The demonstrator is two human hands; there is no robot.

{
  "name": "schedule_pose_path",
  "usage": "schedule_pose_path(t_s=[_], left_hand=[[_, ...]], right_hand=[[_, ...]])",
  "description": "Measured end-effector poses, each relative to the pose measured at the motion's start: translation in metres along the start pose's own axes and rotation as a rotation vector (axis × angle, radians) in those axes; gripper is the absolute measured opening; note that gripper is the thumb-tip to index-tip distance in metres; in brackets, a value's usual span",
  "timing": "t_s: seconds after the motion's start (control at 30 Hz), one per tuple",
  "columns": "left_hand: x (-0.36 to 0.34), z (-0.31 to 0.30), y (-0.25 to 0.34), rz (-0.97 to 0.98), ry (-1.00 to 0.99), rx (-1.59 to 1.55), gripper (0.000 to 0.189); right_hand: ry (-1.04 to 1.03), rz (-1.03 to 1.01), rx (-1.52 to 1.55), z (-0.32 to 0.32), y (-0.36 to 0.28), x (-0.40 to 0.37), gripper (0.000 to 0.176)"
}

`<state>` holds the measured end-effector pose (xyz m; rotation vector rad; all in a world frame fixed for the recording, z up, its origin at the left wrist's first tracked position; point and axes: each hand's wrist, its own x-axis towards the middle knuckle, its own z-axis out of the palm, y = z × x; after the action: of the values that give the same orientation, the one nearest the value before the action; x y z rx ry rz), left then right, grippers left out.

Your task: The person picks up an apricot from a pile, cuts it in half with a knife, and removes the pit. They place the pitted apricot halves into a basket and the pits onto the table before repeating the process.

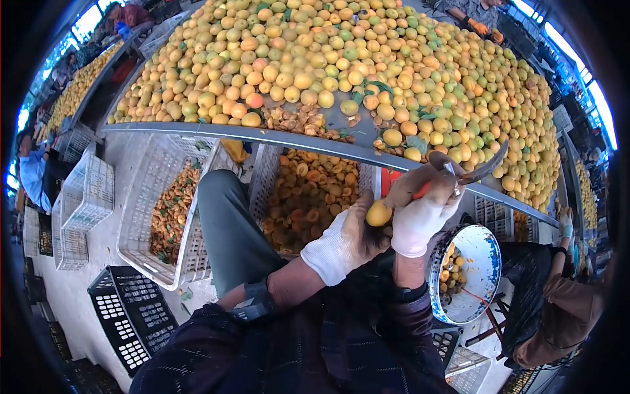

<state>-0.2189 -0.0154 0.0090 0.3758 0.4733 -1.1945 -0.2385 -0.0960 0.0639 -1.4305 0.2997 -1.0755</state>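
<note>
My left hand [354, 240], in a white knitted glove stained brown at the fingers, is closed around a yellow apricot [378, 213]. Right beside it is my right hand [423, 207], gloved the same way and wrapped round the red handle of a knife. The curved blade of the knife [487, 167] points up and right, over the table's front edge. Whole apricots [315, 52] lie heaped on the metal table [262, 134] just beyond both hands. Torn apricot pieces [295, 120] lie near its edge.
Below the table, a crate [261, 174] holds halved apricots. Another crate [138, 203] with scraps stands left of my knee, near a black crate [134, 315]. A white bucket [482, 276] with apricots is on my right, beside a seated person [564, 308]. Other people work farther off.
</note>
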Motion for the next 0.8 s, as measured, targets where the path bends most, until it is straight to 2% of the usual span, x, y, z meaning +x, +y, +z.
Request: schedule_pose_path(t_s=[0.03, 0.07, 0.1, 0.13, 0.17, 0.2, 0.23, 0.27, 0.3, 0.4, 0.47, 0.57, 0.63, 0.67, 0.7, 0.77, 0.8], left_hand=[[0.002, -0.002, -0.001, 0.0, -0.002, -0.003, 0.05], [0.002, -0.004, -0.004, 0.012, -0.01, -0.018, 0.048], [0.002, -0.006, -0.005, 0.025, -0.019, -0.032, 0.045], [0.003, -0.011, -0.005, 0.026, -0.019, -0.034, 0.045], [0.005, -0.017, -0.005, 0.045, -0.047, 0.029, 0.045], [0.0, -0.015, -0.002, 0.062, -0.073, 0.095, 0.045], [-0.005, -0.013, 0.0, 0.06, -0.073, 0.097, 0.045], [-0.01, -0.01, 0.002, 0.123, -0.107, 0.229, 0.041], [-0.018, -0.004, 0.005, 0.183, -0.141, 0.361, 0.038], [-0.027, 0.001, 0.006, 0.261, -0.189, 0.419, 0.038], [-0.025, 0.0, 0.006, 0.309, -0.187, 0.436, 0.038], [-0.015, -0.002, 0.008, 0.395, -0.153, 0.369, 0.035], [-0.016, 0.003, 0.007, 0.447, -0.015, 0.441, 0.027], [-0.016, 0.005, 0.007, 0.531, 0.036, 0.559, 0.03], [-0.014, 0.005, 0.008, 0.534, 0.038, 0.565, 0.03], [-0.006, -0.003, 0.008, 1.03, -0.061, 0.8, 0.033], [-0.005, -0.013, 0.03, 1.331, -0.007, 1.379, 0.038]], right_hand=[[0.04, 0.147, 0.013, -0.001, 0.002, 0.002, 0.04], [-0.082, 0.234, 0.337, -0.005, 0.007, 0.003, 0.038], [-0.085, 0.237, 0.337, -0.007, 0.019, 0.004, 0.038], [-0.064, 0.163, 0.204, -0.009, 0.034, 0.004, 0.039], [-0.041, 0.088, 0.07, -0.012, 0.043, 0.006, 0.039], [-0.038, 0.088, 0.069, -0.015, 0.039, 0.009, 0.039], [-0.071, 0.295, 0.47, -0.018, 0.033, 0.012, 0.039], [-0.105, 0.501, 0.872, -0.02, 0.029, 0.015, 0.04], [-0.103, 0.5, 0.872, -0.022, 0.03, 0.017, 0.04], [-0.122, 0.58, 0.934, -0.025, 0.031, 0.021, 0.046], [-0.086, 0.592, 0.825, -0.02, 0.024, 0.02, 0.04], [-0.034, 0.588, 0.774, -0.008, 0.015, 0.014, 0.036], [0.022, 0.582, 0.729, 0.001, 0.014, 0.01, 0.036], [0.021, 0.599, 0.714, 0.003, 0.015, 0.008, 0.036], [0.025, 0.611, 0.703, 0.004, 0.016, 0.007, 0.035], [0.004, 0.632, 0.729, 0.003, 0.016, 0.002, 0.037], [-0.03, 0.62, 0.815, 0.005, 0.017, -0.002, 0.038]])
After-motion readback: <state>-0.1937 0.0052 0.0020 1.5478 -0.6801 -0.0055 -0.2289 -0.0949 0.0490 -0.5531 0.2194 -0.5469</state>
